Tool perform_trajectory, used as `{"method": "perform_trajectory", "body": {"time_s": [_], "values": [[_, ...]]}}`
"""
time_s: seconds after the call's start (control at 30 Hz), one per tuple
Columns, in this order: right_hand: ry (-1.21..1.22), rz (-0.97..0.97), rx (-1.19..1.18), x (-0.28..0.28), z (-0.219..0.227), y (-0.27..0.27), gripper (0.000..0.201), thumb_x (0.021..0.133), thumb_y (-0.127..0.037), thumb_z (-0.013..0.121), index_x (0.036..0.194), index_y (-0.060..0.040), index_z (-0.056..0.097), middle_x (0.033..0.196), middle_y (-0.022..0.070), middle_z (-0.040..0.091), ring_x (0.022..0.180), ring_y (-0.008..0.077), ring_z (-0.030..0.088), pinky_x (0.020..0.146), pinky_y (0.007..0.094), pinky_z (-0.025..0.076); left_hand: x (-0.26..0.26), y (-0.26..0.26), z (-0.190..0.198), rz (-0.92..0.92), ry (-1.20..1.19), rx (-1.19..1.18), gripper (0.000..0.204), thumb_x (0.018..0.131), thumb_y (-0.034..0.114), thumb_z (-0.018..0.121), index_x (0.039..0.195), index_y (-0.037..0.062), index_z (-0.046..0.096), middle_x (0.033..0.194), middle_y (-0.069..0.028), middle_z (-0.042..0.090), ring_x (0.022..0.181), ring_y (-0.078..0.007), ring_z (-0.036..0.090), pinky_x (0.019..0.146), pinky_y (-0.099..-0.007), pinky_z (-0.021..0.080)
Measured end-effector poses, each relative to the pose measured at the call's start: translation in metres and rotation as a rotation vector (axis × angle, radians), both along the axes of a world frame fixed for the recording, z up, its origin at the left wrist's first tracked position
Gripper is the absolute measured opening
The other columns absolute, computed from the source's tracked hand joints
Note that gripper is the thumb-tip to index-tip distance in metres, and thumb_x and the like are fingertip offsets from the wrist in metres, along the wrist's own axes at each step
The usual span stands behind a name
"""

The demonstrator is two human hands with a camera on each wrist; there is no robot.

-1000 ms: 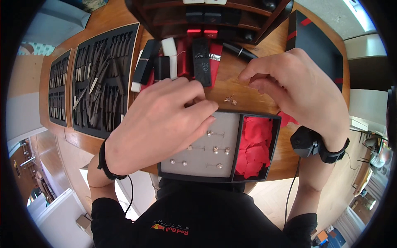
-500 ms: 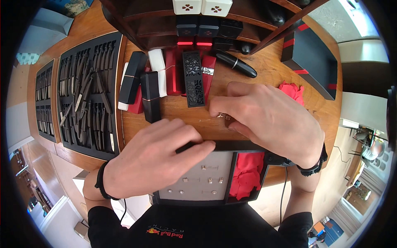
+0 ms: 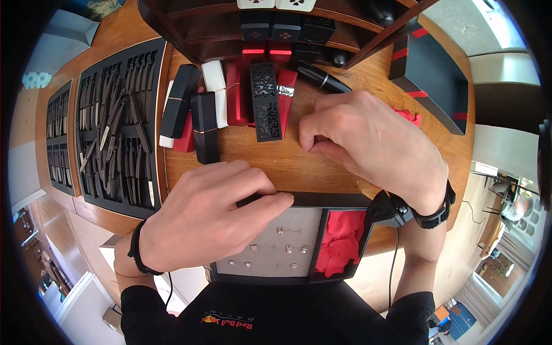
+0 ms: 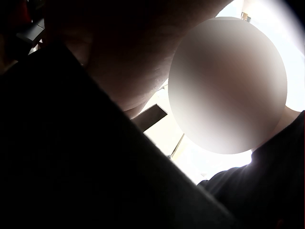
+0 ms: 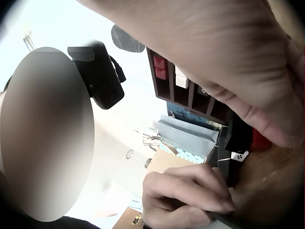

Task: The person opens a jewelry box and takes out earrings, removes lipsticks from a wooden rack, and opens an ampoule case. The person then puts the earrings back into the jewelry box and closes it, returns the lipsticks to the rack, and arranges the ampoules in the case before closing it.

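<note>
In the head view my left hand [image 3: 210, 213] grips the back edge of a shallow black jewelry box [image 3: 328, 200], fingers curled over its rim. A grey pad [image 3: 270, 267] fills most of the box and carries several small pearl and stud earrings [image 3: 296, 249]. The narrow side compartment holds red petals [image 3: 339, 247]. My right hand [image 3: 374, 144] hovers over the wooden table beyond the box, thumb and forefinger pinched together; the small earrings it holds are hidden by its fingers. The right wrist view shows the left hand [image 5: 186, 195] at a dark edge.
Black, white and red slim boxes [image 3: 207, 126] and a black openwork case [image 3: 265, 103] lie behind the hands, below a wooden shelf [image 3: 207, 49]. A black pen-like case [image 3: 323, 79] is near them. Trays of dark sticks [image 3: 118, 126] stand left, a black lid [image 3: 434, 80] right.
The right hand came down to the small earrings on the table, closed its fingers on them and lifted slightly; they no longer lie there. The left hand stays at the box edge; the view shifted.
</note>
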State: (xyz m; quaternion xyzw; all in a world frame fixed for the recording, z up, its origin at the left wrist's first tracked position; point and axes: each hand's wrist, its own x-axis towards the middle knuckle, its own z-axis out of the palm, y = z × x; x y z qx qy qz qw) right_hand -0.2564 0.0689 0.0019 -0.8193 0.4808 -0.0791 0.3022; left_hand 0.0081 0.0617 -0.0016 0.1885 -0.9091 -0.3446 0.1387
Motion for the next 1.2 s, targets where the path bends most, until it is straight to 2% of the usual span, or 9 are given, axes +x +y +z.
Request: {"method": "perform_trajectory", "body": {"time_s": [0.17, 0.27, 0.4, 0.67, 1.0, 1.1, 1.17, 1.2], "values": [[-0.034, 0.0, -0.102, -0.01, -0.008, -0.004, 0.014, 0.084, 0.005, 0.074, 0.095, -0.0002, 0.069, 0.088, 0.0147, 0.071, 0.084, 0.0371, 0.071, 0.073, 0.0427, 0.056, 0.0, -0.003, 0.001, 0.08, -0.003, -0.022, 0.028, 0.075, -0.005, 0.08, 0.102, 0.0041, 0.08, 0.088, -0.006, 0.068, 0.074, -0.0238, 0.067, 0.063, -0.0369, 0.052], [-0.057, -0.065, -0.019, -0.01, 0.002, -0.004, 0.019, 0.082, 0.009, 0.074, 0.099, -0.0002, 0.069, 0.086, 0.0148, 0.072, 0.081, 0.0351, 0.072, 0.071, 0.0411, 0.057, -0.001, -0.006, -0.001, 0.163, 0.047, -0.034, 0.027, 0.075, -0.007, 0.08, 0.1, 0.0027, 0.08, 0.087, -0.0069, 0.069, 0.075, -0.0242, 0.066, 0.063, -0.0357, 0.052], [-0.09, -0.103, -0.071, -0.013, 0.003, -0.004, 0.024, 0.081, 0.01, 0.074, 0.102, -0.0002, 0.069, 0.085, 0.0149, 0.073, 0.079, 0.0331, 0.073, 0.069, 0.04, 0.058, -0.002, -0.009, -0.004, 0.218, 0.084, -0.011, 0.028, 0.077, -0.007, 0.08, 0.103, 0.0033, 0.081, 0.088, -0.0071, 0.07, 0.076, -0.0227, 0.067, 0.064, -0.0336, 0.051], [0.046, -0.043, -0.157, -0.009, -0.001, -0.004, 0.018, 0.085, 0.005, 0.074, 0.1, -0.003, 0.071, 0.087, 0.0128, 0.07, 0.082, 0.0327, 0.071, 0.072, 0.0406, 0.058, -0.003, -0.009, -0.005, 0.223, 0.096, -0.02, 0.028, 0.078, -0.007, 0.081, 0.104, 0.0037, 0.081, 0.089, -0.0068, 0.072, 0.078, -0.0219, 0.067, 0.065, -0.0329, 0.051], [0.004, 0.001, -0.131, -0.016, -0.002, -0.005, 0.011, 0.088, 0.004, 0.072, 0.098, 0.0016, 0.07, 0.089, 0.0143, 0.072, 0.085, 0.0353, 0.072, 0.074, 0.0404, 0.058, -0.003, -0.011, -0.008, 0.205, 0.114, -0.029, 0.028, 0.077, -0.007, 0.082, 0.103, 0.0036, 0.081, 0.09, -0.0074, 0.072, 0.078, -0.0223, 0.068, 0.065, -0.0328, 0.053], [-0.069, -0.035, -0.099, -0.017, 0.011, -0.005, 0.011, 0.088, 0.004, 0.072, 0.098, 0.002, 0.07, 0.087, 0.0143, 0.072, 0.084, 0.0326, 0.074, 0.074, 0.038, 0.058, -0.002, -0.011, -0.008, 0.218, 0.107, -0.018, 0.028, 0.077, -0.005, 0.083, 0.103, 0.0044, 0.081, 0.091, -0.0072, 0.072, 0.078, -0.0221, 0.069, 0.065, -0.0321, 0.053], [-0.221, -0.037, -0.022, -0.017, 0.021, -0.004, 0.01, 0.09, 0.005, 0.073, 0.099, 0.002, 0.071, 0.088, 0.0116, 0.075, 0.08, 0.024, 0.076, 0.073, 0.0329, 0.059, -0.002, -0.01, -0.007, 0.231, 0.141, -0.014, 0.027, 0.077, -0.003, 0.085, 0.102, 0.0051, 0.081, 0.091, -0.0072, 0.072, 0.078, -0.0219, 0.068, 0.066, -0.0317, 0.053], [-0.219, -0.031, -0.022, -0.015, 0.026, -0.001, 0.01, 0.09, 0.005, 0.073, 0.099, 0.002, 0.071, 0.088, 0.0116, 0.075, 0.08, 0.024, 0.076, 0.073, 0.0329, 0.059, -0.002, -0.009, -0.006, 0.242, 0.173, -0.01, 0.027, 0.076, -0.001, 0.087, 0.102, 0.0057, 0.082, 0.091, -0.0072, 0.072, 0.077, -0.0218, 0.068, 0.066, -0.0312, 0.053]]}}
